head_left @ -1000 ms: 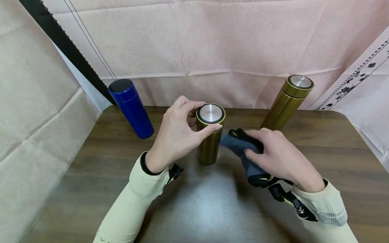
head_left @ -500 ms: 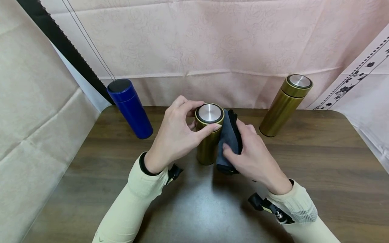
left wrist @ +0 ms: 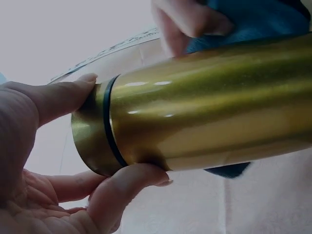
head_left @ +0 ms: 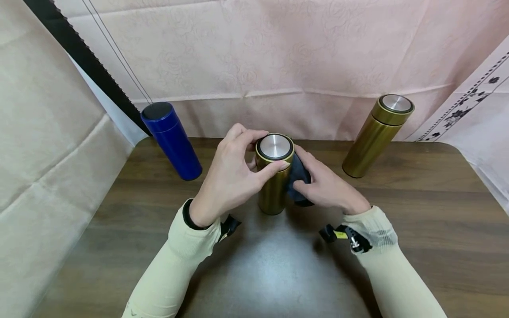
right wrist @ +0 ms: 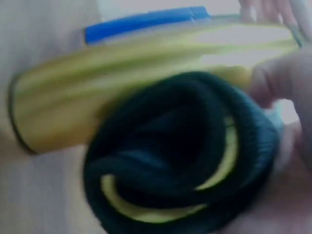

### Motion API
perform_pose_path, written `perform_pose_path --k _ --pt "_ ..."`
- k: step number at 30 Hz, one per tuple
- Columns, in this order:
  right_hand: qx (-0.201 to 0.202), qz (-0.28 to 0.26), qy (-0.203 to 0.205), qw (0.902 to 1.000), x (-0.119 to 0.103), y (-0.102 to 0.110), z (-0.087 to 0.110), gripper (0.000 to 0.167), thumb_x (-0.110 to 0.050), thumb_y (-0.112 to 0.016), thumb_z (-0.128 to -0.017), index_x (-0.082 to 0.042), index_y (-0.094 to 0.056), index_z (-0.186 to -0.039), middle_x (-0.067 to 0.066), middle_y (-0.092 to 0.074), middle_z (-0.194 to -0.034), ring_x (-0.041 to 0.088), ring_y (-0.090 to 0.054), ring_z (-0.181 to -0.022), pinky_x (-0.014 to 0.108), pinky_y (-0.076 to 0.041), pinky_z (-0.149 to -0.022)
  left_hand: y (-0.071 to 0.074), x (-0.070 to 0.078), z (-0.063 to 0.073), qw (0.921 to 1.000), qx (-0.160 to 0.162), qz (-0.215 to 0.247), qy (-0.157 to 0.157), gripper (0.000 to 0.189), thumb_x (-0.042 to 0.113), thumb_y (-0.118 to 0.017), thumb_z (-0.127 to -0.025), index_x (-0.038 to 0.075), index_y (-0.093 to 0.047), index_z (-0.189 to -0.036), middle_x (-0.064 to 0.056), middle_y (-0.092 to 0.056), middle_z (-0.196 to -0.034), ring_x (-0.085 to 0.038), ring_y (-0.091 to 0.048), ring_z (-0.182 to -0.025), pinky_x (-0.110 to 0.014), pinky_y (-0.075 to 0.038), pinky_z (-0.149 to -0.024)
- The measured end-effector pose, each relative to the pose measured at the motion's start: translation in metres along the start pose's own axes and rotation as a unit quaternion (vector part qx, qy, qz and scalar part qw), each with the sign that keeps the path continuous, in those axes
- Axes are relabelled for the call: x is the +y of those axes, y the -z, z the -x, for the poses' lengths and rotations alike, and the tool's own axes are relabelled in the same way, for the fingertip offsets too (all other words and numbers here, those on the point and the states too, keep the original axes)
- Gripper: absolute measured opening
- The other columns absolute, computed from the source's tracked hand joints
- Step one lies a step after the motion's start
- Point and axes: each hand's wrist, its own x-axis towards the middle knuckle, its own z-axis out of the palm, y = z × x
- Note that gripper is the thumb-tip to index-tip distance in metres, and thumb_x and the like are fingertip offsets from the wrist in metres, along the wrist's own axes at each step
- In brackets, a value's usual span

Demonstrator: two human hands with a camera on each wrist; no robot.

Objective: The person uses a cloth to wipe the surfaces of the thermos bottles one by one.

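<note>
A gold thermos bottle (head_left: 274, 185) with a silver-topped lid stands upright at mid-table. My left hand (head_left: 236, 174) grips it around the lid, thumb at the front and fingers behind, as the left wrist view also shows. On the bottle's right side my right hand (head_left: 328, 183) holds a bundled blue-grey cloth (head_left: 299, 176) against the body. In the right wrist view that cloth (right wrist: 183, 151) appears rolled, with a dark edge and yellow stitching, blurred. Part of the cloth (left wrist: 231, 170) shows beyond the bottle's lower edge in the left wrist view.
A blue thermos bottle (head_left: 172, 143) stands at the back left of the wooden table (head_left: 127, 229). Another gold thermos bottle (head_left: 374, 139) stands at the back right. Pale cloth sheets (head_left: 298, 57) hang behind the table and at both sides.
My right hand has brought the cloth leftward from beside the right gold bottle to the middle one, then moved up along its side. The left hand has kept its grip.
</note>
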Motion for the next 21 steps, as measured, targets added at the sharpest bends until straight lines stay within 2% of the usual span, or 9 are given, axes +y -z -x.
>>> perform_pose_path --k 3,6,8,11,14,15,18,19,21 --pt "-0.041 -0.006 0.003 0.9991 0.007 0.004 -0.008 0.08 -0.001 -0.056 -0.092 -0.03 -0.027 -0.16 0.002 -0.045 -0.15 0.023 -0.048 -0.121 0.043 -0.041 -0.101 0.0 0.001 0.0 1.0 -0.002 0.003 -0.001 0.053 0.031 -0.089 -0.079 0.005 -0.069 -0.122 -0.003 -0.058 -0.099 -0.016 -0.054 -0.085 -0.023 -0.048 -0.068" --pt "-0.08 0.013 0.006 0.9967 0.016 -0.001 -0.014 0.071 -0.001 -0.056 -0.092 -0.022 -0.035 -0.156 0.002 -0.049 -0.146 0.022 -0.05 -0.117 0.041 -0.041 -0.1 0.0 0.001 0.001 1.0 -0.006 0.002 -0.002 0.054 0.029 -0.089 -0.08 0.004 -0.068 -0.123 -0.004 -0.056 -0.1 -0.016 -0.053 -0.082 -0.023 -0.047 -0.069" --pt "-0.102 0.044 0.013 0.9937 0.02 -0.007 -0.016 0.058 -0.001 -0.057 -0.091 -0.016 -0.046 -0.146 0.004 -0.056 -0.134 0.021 -0.053 -0.107 0.038 -0.043 -0.094 -0.001 0.001 0.003 0.9999 -0.012 -0.001 -0.003 0.053 0.029 -0.088 -0.081 0.004 -0.067 -0.123 -0.004 -0.055 -0.099 -0.017 -0.052 -0.079 -0.024 -0.046 -0.069" --pt "-0.129 0.09 0.019 0.9873 0.027 -0.013 -0.019 0.037 0.003 -0.057 -0.088 -0.01 -0.058 -0.122 0.004 -0.062 -0.109 0.017 -0.055 -0.087 0.033 -0.046 -0.082 -0.002 0.001 0.004 0.9998 -0.017 -0.003 -0.005 0.053 0.029 -0.088 -0.082 0.003 -0.067 -0.124 -0.005 -0.054 -0.098 -0.016 -0.051 -0.077 -0.024 -0.045 -0.07" --pt "-0.148 0.134 0.01 0.9798 0.03 -0.015 -0.021 0.025 0.004 -0.056 -0.087 -0.008 -0.06 -0.107 0.004 -0.058 -0.091 0.015 -0.052 -0.075 0.031 -0.044 -0.072 -0.001 0.002 0.004 0.9999 -0.016 -0.002 -0.006 0.054 0.029 -0.088 -0.082 0.003 -0.066 -0.124 -0.005 -0.053 -0.098 -0.016 -0.05 -0.076 -0.025 -0.045 -0.07" --pt "-0.153 0.147 0.003 0.9773 0.031 -0.015 -0.021 0.022 0.005 -0.055 -0.088 -0.008 -0.06 -0.105 0.003 -0.056 -0.089 0.016 -0.052 -0.075 0.031 -0.044 -0.072 -0.001 0.002 0.004 0.9999 -0.015 -0.002 -0.006 0.054 0.029 -0.088 -0.082 0.003 -0.066 -0.125 -0.005 -0.053 -0.098 -0.016 -0.05 -0.077 -0.025 -0.044 -0.07" --pt "-0.159 0.175 -0.012 0.9716 0.031 -0.017 -0.022 0.017 0.005 -0.053 -0.089 -0.006 -0.06 -0.101 0.007 -0.055 -0.091 0.02 -0.052 -0.082 0.034 -0.045 -0.075 0.0 0.003 0.003 0.9998 -0.017 0.0 -0.004 0.055 0.029 -0.087 -0.082 0.004 -0.066 -0.125 -0.004 -0.053 -0.098 -0.016 -0.05 -0.078 -0.024 -0.044 -0.071" --pt "-0.158 0.179 -0.013 0.971 0.03 -0.018 -0.022 0.019 0.005 -0.052 -0.09 -0.005 -0.06 -0.103 0.009 -0.057 -0.097 0.022 -0.053 -0.087 0.036 -0.046 -0.078 0.001 0.002 0.003 0.9998 -0.018 0.0 -0.003 0.055 0.029 -0.087 -0.082 0.004 -0.066 -0.126 -0.004 -0.053 -0.098 -0.016 -0.05 -0.078 -0.024 -0.044 -0.071" --pt "-0.153 0.164 -0.009 0.9744 0.029 -0.019 -0.022 0.035 0.007 -0.05 -0.089 -0.003 -0.059 -0.121 0.014 -0.057 -0.122 0.026 -0.055 -0.109 0.041 -0.048 -0.09 0.002 0.002 0.003 0.9998 -0.018 -0.001 -0.001 0.055 0.029 -0.087 -0.082 0.003 -0.066 -0.126 -0.005 -0.053 -0.098 -0.017 -0.05 -0.078 -0.024 -0.044 -0.071"
